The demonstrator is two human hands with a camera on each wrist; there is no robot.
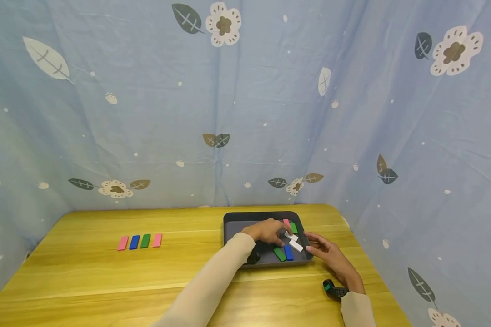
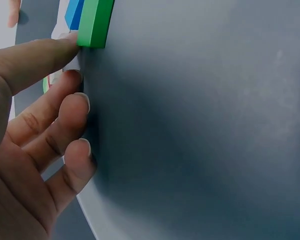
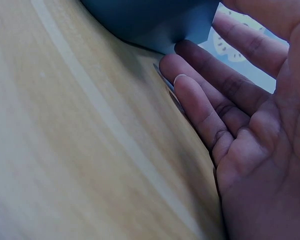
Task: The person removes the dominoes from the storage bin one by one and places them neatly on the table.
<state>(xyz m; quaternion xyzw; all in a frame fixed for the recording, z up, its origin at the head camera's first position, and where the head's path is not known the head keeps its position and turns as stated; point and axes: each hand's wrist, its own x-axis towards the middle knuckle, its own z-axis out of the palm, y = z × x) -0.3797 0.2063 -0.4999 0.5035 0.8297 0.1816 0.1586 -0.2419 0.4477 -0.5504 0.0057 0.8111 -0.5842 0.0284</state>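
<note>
In the head view my left hand reaches into a dark grey tray. Its thumb and a finger pinch a white block; the left wrist view hides part of that contact. Another white block lies beside it, with a green block and a blue block nearer the front wall. Farther back in the tray are a second green block and a pink block. My right hand touches the tray's right wall from outside, its fingers relaxed.
On the wooden table's left side stand two pink blocks, the nearer-left one and another, with a blue block and green block between them in a row. A patterned curtain hangs behind and right.
</note>
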